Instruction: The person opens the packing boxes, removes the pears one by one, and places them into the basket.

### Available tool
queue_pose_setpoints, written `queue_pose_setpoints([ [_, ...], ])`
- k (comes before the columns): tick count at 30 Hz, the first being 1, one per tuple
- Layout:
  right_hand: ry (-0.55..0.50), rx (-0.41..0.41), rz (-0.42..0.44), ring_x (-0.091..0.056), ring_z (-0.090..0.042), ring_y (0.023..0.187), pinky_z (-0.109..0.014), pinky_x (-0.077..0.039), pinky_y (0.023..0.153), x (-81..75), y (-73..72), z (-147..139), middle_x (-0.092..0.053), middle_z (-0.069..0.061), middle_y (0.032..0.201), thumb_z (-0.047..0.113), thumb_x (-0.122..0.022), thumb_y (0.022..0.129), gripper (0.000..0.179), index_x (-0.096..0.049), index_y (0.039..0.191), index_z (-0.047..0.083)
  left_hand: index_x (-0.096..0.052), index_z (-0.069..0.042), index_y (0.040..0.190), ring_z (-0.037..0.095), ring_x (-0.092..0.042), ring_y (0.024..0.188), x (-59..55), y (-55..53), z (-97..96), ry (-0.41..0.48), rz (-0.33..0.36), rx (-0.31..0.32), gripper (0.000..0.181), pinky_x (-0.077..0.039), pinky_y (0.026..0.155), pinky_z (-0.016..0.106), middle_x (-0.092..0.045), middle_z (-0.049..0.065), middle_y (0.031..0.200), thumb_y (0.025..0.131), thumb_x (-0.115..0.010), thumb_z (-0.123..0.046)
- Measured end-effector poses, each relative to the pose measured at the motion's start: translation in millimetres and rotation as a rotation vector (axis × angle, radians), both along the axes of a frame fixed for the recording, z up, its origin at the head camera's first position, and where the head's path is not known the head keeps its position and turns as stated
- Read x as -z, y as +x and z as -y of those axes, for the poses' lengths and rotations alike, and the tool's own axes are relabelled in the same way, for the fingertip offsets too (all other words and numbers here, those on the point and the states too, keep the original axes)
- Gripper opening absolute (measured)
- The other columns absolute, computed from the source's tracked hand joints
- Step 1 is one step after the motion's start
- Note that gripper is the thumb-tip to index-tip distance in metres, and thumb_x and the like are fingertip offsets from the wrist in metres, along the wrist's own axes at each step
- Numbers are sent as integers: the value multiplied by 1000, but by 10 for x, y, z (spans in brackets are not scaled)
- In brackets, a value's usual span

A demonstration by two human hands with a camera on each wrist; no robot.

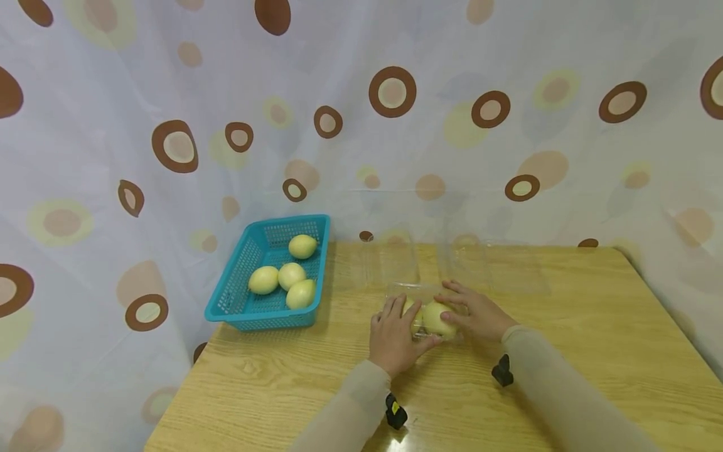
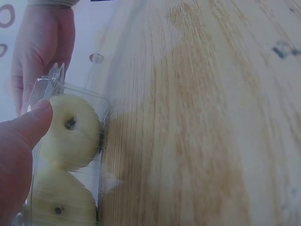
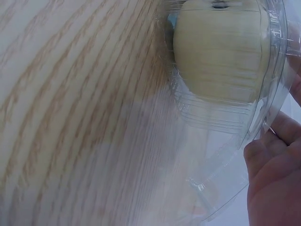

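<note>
On the table, both hands are at a clear plastic clamshell box (image 1: 415,289). Two round, pale yellow fruits sit side by side in it: the right one (image 1: 436,319) shows well, the other is partly behind my left fingers. My left hand (image 1: 392,339) grips the box's left part, fingers over the top and thumb along the near side. In the left wrist view that thumb (image 2: 28,125) lies against the rim beside a fruit (image 2: 70,134). My right hand (image 1: 480,314) holds the right end; the right wrist view has its thumb and fingers pinching the plastic edge (image 3: 263,125).
A blue perforated basket (image 1: 322,270) at the left holds several similar yellow fruits (image 1: 263,280). Behind the hands stand more clear plastic boxes with raised lids, one at the left (image 1: 390,260) and one at the right (image 1: 480,267). A spotted curtain (image 1: 350,75) hangs behind the table (image 1: 593,326).
</note>
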State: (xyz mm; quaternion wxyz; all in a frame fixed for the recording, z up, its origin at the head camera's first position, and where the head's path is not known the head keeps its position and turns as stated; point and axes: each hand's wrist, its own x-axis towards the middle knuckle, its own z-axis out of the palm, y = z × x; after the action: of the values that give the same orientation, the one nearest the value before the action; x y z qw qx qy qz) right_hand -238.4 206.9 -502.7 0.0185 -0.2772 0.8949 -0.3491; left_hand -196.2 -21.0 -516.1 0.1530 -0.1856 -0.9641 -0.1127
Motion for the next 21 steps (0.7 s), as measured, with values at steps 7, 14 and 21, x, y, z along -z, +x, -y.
queue_pose_setpoints([
  [7,17,-9,7,-16,-39,143,-67,-28,102,-40,-25,-3,-24,-11,156,48,-60,91,57,-55,137,15,-48,-26,143,26,-35,136,14,-19,-5,7,-34,1,85,-43,95,51,-39,4,149,78,-47,-80],
  [14,26,17,16,-19,-39,142,-67,-29,101,-90,-39,11,-27,-9,156,45,-63,90,56,-56,136,14,-42,-26,146,28,-31,139,26,-53,33,3,-15,28,84,-40,98,52,-34,5,152,80,-49,-77],
  [21,-31,67,-5,-28,-40,139,-66,-32,99,-119,60,-8,-33,-8,153,42,-66,89,50,-61,131,15,-41,-18,147,31,-26,141,-27,-21,209,185,84,79,76,-32,108,52,-24,10,155,86,-63,-58],
])
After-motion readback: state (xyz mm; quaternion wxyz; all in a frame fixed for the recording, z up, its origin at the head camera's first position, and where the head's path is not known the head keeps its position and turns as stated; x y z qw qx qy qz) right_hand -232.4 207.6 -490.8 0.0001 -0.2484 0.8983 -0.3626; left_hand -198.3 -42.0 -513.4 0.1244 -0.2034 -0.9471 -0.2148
